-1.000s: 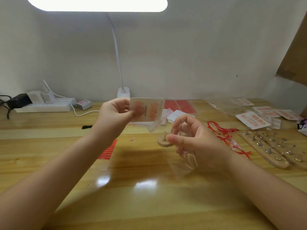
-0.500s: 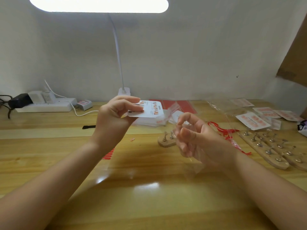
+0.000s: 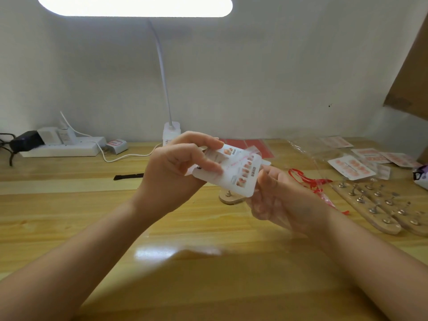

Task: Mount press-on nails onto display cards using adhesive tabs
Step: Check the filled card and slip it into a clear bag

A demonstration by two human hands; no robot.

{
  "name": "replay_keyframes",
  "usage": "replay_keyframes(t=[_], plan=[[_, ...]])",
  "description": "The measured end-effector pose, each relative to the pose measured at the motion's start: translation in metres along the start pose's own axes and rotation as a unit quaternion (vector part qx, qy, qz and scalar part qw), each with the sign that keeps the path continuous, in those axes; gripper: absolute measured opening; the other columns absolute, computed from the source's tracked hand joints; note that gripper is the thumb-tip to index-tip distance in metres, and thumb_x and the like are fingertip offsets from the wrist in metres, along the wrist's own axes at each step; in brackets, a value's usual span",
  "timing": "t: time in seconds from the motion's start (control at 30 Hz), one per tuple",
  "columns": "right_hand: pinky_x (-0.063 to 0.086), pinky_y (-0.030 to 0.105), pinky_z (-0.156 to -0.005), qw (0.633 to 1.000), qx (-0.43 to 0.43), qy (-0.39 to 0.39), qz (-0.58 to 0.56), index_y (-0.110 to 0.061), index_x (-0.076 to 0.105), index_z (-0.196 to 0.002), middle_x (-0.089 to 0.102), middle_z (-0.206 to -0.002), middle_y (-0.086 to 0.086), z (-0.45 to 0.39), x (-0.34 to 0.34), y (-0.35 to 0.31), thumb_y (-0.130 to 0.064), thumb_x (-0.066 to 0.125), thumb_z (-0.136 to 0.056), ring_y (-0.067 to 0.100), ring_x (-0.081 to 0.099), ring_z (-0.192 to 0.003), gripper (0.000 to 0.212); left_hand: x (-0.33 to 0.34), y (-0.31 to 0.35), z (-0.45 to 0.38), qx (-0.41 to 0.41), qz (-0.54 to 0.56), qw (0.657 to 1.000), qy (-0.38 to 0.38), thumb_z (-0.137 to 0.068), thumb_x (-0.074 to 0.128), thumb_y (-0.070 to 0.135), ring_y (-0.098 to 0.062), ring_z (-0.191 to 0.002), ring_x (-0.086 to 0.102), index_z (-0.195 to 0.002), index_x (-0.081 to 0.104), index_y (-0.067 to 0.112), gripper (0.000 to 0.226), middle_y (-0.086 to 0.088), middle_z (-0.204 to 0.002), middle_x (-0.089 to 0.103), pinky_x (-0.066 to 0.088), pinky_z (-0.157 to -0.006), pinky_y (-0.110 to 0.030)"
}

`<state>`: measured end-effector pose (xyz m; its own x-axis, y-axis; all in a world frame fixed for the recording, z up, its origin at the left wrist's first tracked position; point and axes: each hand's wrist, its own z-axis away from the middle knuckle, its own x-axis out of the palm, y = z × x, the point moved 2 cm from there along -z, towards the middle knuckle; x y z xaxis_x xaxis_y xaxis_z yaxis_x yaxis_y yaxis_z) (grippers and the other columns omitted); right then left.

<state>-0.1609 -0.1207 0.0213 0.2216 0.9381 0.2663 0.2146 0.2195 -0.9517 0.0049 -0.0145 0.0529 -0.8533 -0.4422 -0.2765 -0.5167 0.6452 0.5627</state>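
**Both hands on a nail display card above the bench**

The left hand (image 3: 176,167) holds a white rectangular display card printed with small pink nail pictures (image 3: 234,174) in the air over the middle of the wooden bench (image 3: 69,212), fingers curled over the card's upper face and thumb beneath. The right hand (image 3: 278,195) meets the card's right edge, its fingers curled under and against that edge; a thin clear plastic sleeve seems to lie around this hand and the card, though its outline is too faint to trace. The card tilts, its right end lower.

Directly below the card, a small rounded wooden stand with metal pegs (image 3: 231,198) rests on the bench. Toward the right edge lie 2 long wooden strips studded with metal pegs (image 3: 379,205), and beside them a tangle of red ribbon (image 3: 305,179). Near the back right corner, several white cards bearing pink nails (image 3: 352,167) lie overlapping clear bags. Red sheets (image 3: 257,144) lie flat at the back edge, behind the hands. At the back left sits a white power strip (image 3: 62,148) with plugs, and the white gooseneck desk lamp (image 3: 162,66) rises from the back centre.
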Motion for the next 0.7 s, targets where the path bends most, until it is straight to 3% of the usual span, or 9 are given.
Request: replay_keyframes(t=[0.2,0.3,0.4,0.53,0.7], plan=[[0.044,0.016,-0.044,1.000,0.013,0.007,0.013,0.000,0.051,-0.109,0.064,-0.070,-0.005,-0.001,-0.003,-0.001,-0.054,0.084,-0.056,0.006,0.054,-0.047,0.083,-0.008,0.001,-0.005,-0.049,0.008,0.999,-0.003,-0.075,0.073,0.012,-0.017,-0.095,0.069,-0.073,0.069,0.019,0.009,-0.004,-0.100,0.070,0.053,-0.080,-0.023],[0.043,0.018,-0.042,1.000,0.001,0.026,0.013,-0.007,0.054,-0.097,0.063,-0.070,-0.001,-0.001,-0.005,-0.002,-0.051,0.089,-0.051,0.010,0.053,-0.045,0.072,-0.021,-0.005,-0.010,-0.137,0.015,0.989,0.046,-0.079,0.072,0.013,-0.017,-0.084,0.072,-0.086,0.068,0.014,0.007,-0.003,-0.090,0.075,0.055,-0.073,-0.023],[0.045,0.020,-0.043,0.998,0.001,0.047,0.050,-0.007,0.056,-0.096,0.063,-0.072,0.003,-0.002,-0.006,-0.002,-0.050,0.091,-0.049,0.013,0.056,-0.046,0.073,-0.029,-0.014,-0.011,-0.282,0.038,0.955,0.084,-0.079,0.073,0.011,-0.021,-0.080,0.073,-0.099,0.065,0.010,0.022,-0.005,-0.086,0.075,0.058,-0.067,-0.030],[0.048,0.022,-0.047,0.989,0.005,0.071,0.127,-0.007,0.060,-0.096,0.064,-0.073,0.003,-0.002,-0.004,-0.002,-0.054,0.089,-0.048,0.015,0.060,-0.051,0.073,-0.021,-0.014,-0.010,-0.385,0.167,0.907,0.041,-0.066,0.073,0.016,-0.022,-0.077,0.072,-0.105,0.066,0.005,0.041,-0.010,-0.088,0.075,0.059,-0.065,-0.029],[0.049,0.023,-0.048,0.980,-0.002,0.098,0.174,-0.004,0.059,-0.100,0.066,-0.074,0.006,-0.001,-0.001,-0.006,-0.058,0.088,-0.045,0.017,0.061,-0.052,0.082,-0.020,-0.011,-0.010,-0.418,0.148,0.896,-0.027,-0.066,0.073,0.014,-0.026,-0.081,0.071,-0.106,0.069,0.006,0.042,-0.017,-0.098,0.073,0.060,-0.071,-0.034]])
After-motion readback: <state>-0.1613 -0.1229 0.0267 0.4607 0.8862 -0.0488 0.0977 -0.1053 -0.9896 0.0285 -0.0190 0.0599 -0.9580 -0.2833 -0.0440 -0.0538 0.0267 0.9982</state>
